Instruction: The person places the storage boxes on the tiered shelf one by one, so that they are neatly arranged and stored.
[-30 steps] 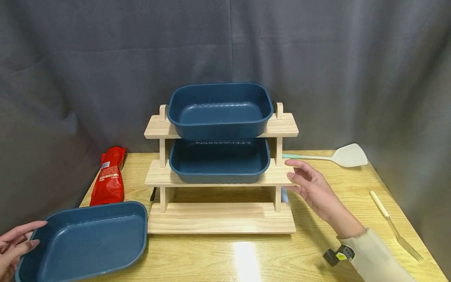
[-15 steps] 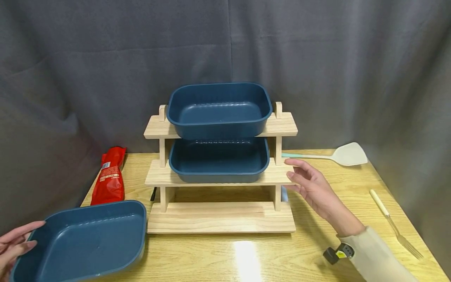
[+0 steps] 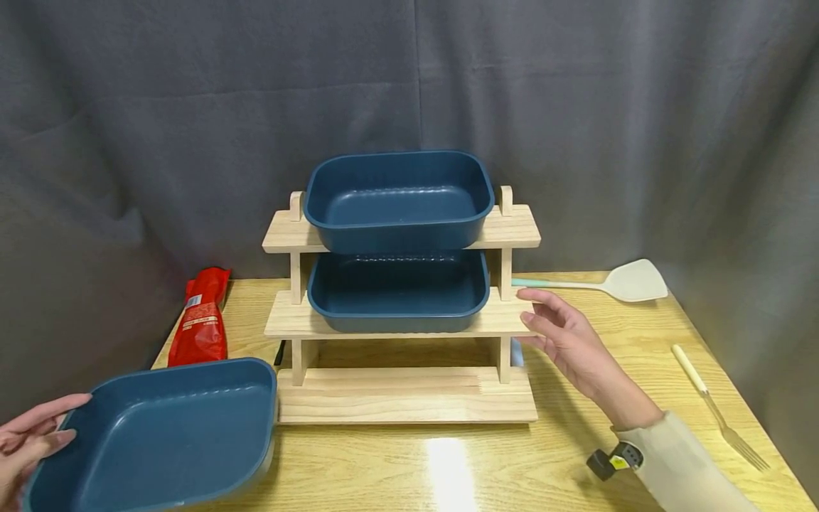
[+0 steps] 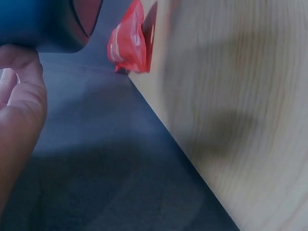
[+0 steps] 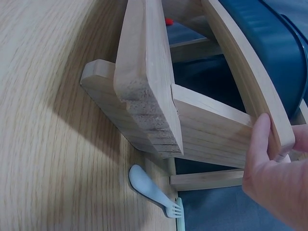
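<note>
My left hand (image 3: 40, 444) grips the left edge of a dark blue rectangular plastic bin (image 3: 179, 434), its thumb over the rim. In the left wrist view the bin (image 4: 43, 24) is raised off the table; its inside looks bare in the head view. My right hand (image 3: 566, 341) holds the right end of the middle board of a three-tier wooden shelf (image 3: 403, 402), thumb and fingers on either side of the board in the right wrist view. Matching blue bins stand on the top tier (image 3: 399, 203) and the middle tier (image 3: 399, 291).
A red packet (image 3: 200, 320) lies at the back left. Right of the shelf lie a white spatula (image 3: 636, 281) and a fork (image 3: 716, 409) with a cream handle. A pale blue spork (image 5: 149, 187) lies behind the shelf. Grey curtain (image 3: 409, 71) encloses the table.
The bin in my left hand has risen slightly and shifted right, and its right end now overlaps the lower left corner of the shelf in the head view. My right hand has stayed put.
</note>
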The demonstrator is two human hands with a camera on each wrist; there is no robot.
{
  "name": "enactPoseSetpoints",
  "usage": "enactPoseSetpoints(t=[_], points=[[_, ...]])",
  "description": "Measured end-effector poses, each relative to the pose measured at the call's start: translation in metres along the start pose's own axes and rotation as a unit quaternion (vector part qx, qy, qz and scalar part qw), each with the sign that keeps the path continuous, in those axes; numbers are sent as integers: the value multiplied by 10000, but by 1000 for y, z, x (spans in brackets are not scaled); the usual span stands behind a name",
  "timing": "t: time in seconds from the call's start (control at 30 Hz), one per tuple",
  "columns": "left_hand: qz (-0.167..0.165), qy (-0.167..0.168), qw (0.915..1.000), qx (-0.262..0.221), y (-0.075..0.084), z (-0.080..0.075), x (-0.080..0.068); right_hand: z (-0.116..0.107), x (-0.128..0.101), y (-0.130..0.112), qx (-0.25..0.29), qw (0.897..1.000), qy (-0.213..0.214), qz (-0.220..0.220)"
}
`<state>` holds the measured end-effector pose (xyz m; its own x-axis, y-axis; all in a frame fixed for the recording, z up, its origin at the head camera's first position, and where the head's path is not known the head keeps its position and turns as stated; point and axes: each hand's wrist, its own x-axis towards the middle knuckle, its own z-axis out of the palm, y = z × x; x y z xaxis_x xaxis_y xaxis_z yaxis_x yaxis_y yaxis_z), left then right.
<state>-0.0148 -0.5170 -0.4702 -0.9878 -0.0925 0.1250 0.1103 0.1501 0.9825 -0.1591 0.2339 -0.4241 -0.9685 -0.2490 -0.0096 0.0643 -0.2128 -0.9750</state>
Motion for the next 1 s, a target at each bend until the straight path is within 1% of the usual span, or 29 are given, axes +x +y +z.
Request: enactPoseSetpoints(t=[0.07, 0.1, 0.13, 0.2, 0.33, 0.43, 0.53, 0.57, 0.6, 0.63, 0.73, 0.83, 0.93, 1.0], points=[[-148, -15, 9999, -66, 6, 7, -1, 0, 0, 0, 2, 10000, -7, -10], [-188, -44, 9998, -22, 10, 12, -2, 0, 0, 0, 4, 10000, -7, -12], [-190, -107, 9996, -175, 12, 16, -2, 0, 0, 0, 2, 10000, -8, -15], [-358, -128, 9982, -465, 19, 24, -1, 0, 0, 0, -2, 10000, 3, -12], [-490, -283, 9905, -1250, 27, 38, 4, -1, -1, 0, 2, 10000, 27, 13], [-742, -274, 9869, -1408, 33, 48, 6, -1, 0, 0, 17, 10000, 31, 25], [-1059, -149, 9846, -1386, 37, 56, 8, 0, 0, 0, 18, 10000, 24, 26], [-1097, -149, 9837, -1414, 38, 58, 9, 0, 0, 0, 6, 10000, 26, 29], [-1121, -165, 9828, -1458, 38, 61, 10, 0, 0, 0, 5, 10000, 27, 33], [-1082, -183, 9837, -1425, 39, 64, 10, 0, 0, 0, 0, 10000, 29, 37], [-837, -311, 9858, -1420, 39, 71, 12, 1, 0, -1, -10, 10000, 37, 54], [-745, -378, 9883, -1275, 39, 78, 12, 1, 0, -1, -10, 10000, 37, 64], [-832, -422, 9867, -1334, 38, 84, 13, 1, 0, 0, -9, 10000, 46, 62], [-820, -486, 9839, -1509, 37, 88, 14, 1, 0, 0, -2, 10000, 52, 61]])
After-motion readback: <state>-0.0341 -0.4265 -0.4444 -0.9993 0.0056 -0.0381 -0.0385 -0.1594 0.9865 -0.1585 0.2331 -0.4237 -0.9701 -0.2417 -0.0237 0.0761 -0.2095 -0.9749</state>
